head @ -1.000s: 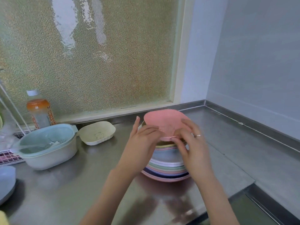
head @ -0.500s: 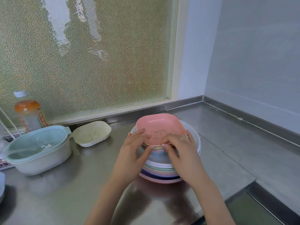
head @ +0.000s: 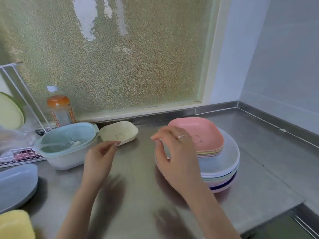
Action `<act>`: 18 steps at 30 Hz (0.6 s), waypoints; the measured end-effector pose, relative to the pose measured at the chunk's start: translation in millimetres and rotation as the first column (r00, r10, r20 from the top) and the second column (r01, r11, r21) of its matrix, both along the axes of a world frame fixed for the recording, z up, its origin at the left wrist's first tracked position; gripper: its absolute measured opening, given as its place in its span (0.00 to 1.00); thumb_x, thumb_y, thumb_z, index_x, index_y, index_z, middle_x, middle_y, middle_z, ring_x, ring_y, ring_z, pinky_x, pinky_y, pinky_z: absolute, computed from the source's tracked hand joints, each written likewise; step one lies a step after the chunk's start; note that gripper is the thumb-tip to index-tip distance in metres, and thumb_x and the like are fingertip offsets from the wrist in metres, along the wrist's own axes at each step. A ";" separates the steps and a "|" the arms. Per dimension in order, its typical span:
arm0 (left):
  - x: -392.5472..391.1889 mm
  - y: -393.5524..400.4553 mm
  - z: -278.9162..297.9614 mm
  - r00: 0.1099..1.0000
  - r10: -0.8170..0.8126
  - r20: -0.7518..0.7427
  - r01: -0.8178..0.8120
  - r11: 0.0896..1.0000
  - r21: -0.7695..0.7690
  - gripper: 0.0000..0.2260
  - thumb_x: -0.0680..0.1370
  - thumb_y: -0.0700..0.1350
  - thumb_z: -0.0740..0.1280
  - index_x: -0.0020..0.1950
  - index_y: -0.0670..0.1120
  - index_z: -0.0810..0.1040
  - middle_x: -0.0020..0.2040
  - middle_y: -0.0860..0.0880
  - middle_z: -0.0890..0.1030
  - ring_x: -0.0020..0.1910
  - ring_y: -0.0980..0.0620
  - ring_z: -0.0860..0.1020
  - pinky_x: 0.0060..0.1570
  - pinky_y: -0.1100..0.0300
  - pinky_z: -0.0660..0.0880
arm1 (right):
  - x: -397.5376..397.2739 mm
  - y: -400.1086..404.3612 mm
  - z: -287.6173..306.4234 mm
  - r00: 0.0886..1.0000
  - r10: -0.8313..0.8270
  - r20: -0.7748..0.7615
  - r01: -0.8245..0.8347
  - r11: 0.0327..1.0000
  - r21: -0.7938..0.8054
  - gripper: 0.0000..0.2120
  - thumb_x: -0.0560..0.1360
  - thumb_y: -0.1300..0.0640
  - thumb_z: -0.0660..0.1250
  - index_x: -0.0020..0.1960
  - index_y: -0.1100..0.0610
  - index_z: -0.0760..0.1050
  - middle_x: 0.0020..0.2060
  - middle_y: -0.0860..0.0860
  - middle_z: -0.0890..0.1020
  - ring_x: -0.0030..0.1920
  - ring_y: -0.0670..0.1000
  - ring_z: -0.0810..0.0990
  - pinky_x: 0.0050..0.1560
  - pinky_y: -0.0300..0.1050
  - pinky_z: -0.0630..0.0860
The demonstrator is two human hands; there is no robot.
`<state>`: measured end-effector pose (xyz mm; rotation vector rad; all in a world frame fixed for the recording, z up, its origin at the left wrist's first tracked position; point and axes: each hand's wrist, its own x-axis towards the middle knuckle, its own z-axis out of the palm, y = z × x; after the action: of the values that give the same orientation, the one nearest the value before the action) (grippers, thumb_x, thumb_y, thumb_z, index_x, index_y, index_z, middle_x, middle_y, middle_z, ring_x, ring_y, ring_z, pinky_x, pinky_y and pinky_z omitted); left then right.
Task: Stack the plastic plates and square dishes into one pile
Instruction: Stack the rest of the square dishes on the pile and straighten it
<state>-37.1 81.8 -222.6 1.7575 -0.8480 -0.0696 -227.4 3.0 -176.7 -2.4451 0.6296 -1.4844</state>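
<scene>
Both hands are coming off the pink square dish, now sitting on the plate pile towards the desk's back right corner. The left hand, loosely curled and holding nothing, is reaching for the cream dish, probably next. The right hand, relaxed, is hiding the pile's near-left side.

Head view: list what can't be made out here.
- Pile of round plates: left rim hidden behind the right hand; count unclear.
- Cream dish: printed figure too faint to read.
- Left hand: blurred; contact with the dish uncertain.
- Yellow object: cut off by the bottom-left corner.
</scene>
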 end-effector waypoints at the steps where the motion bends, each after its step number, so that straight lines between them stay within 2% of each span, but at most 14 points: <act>1: 6.5 4.5 -3.8 0.997 0.048 -0.052 -0.048 0.999 -0.008 0.10 0.75 0.43 0.66 0.38 0.57 0.80 0.42 0.54 0.84 0.46 0.54 0.81 0.45 0.63 0.73 | 20.7 5.9 -2.3 0.999 0.054 -0.008 -0.054 0.998 -0.025 0.07 0.71 0.60 0.62 0.46 0.54 0.77 0.45 0.49 0.81 0.47 0.55 0.77 0.56 0.51 0.70; 3: 13.4 11.0 -9.7 0.985 0.111 -0.132 -0.113 0.994 -0.005 0.08 0.73 0.44 0.66 0.36 0.53 0.80 0.38 0.51 0.84 0.41 0.49 0.82 0.47 0.53 0.76 | 64.5 9.3 -9.8 0.986 0.112 -0.123 -0.114 0.993 -0.011 0.10 0.70 0.62 0.62 0.49 0.55 0.77 0.47 0.50 0.81 0.50 0.54 0.77 0.62 0.50 0.67; 4: 14.3 11.9 -11.8 0.979 0.136 -0.154 -0.136 0.991 0.015 0.09 0.73 0.43 0.66 0.35 0.52 0.80 0.36 0.50 0.83 0.40 0.47 0.82 0.48 0.50 0.77 | 85.8 7.0 -14.5 0.967 0.131 -0.217 -0.123 0.991 0.048 0.12 0.71 0.63 0.61 0.53 0.55 0.76 0.51 0.51 0.81 0.54 0.54 0.77 0.66 0.50 0.63; 7: 13.4 10.7 -17.8 0.968 0.217 -0.128 -0.199 0.970 0.138 0.10 0.74 0.43 0.64 0.34 0.52 0.78 0.35 0.50 0.83 0.40 0.45 0.82 0.47 0.49 0.77 | 137.6 -11.8 -35.5 0.849 0.156 -0.505 -0.070 0.980 0.185 0.23 0.73 0.65 0.59 0.67 0.55 0.67 0.68 0.53 0.70 0.69 0.54 0.66 0.73 0.53 0.51; 10: 9.9 8.1 -19.0 0.976 0.209 -0.057 -0.193 0.959 0.209 0.07 0.75 0.47 0.63 0.41 0.52 0.80 0.40 0.50 0.84 0.43 0.45 0.81 0.46 0.48 0.78 | 168.1 -30.3 -62.2 0.704 0.110 -0.701 0.009 0.986 0.164 0.26 0.76 0.64 0.58 0.73 0.55 0.59 0.73 0.53 0.63 0.74 0.52 0.57 0.74 0.58 0.46; 13: 9.0 7.5 -16.8 0.973 0.231 -0.031 -0.220 0.954 0.206 0.07 0.75 0.49 0.62 0.42 0.52 0.79 0.39 0.52 0.84 0.42 0.47 0.82 0.45 0.49 0.78 | 178.9 -33.4 -80.7 0.668 0.033 -0.744 0.061 0.993 0.099 0.19 0.77 0.58 0.58 0.68 0.54 0.65 0.67 0.54 0.71 0.69 0.55 0.64 0.72 0.59 0.50; 18: 11.8 10.7 -15.3 0.958 0.286 0.009 -0.281 0.931 0.234 0.07 0.75 0.47 0.62 0.42 0.52 0.80 0.40 0.51 0.83 0.43 0.46 0.80 0.43 0.54 0.76 | 170.9 -19.2 -85.3 0.757 0.019 -0.653 0.056 0.994 0.094 0.11 0.78 0.55 0.57 0.58 0.50 0.72 0.58 0.56 0.76 0.60 0.58 0.70 0.70 0.62 0.50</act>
<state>-25.3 92.5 -237.9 2.0805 -0.5761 0.0004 -56.4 -16.2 -261.9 -2.8510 0.8222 -0.5196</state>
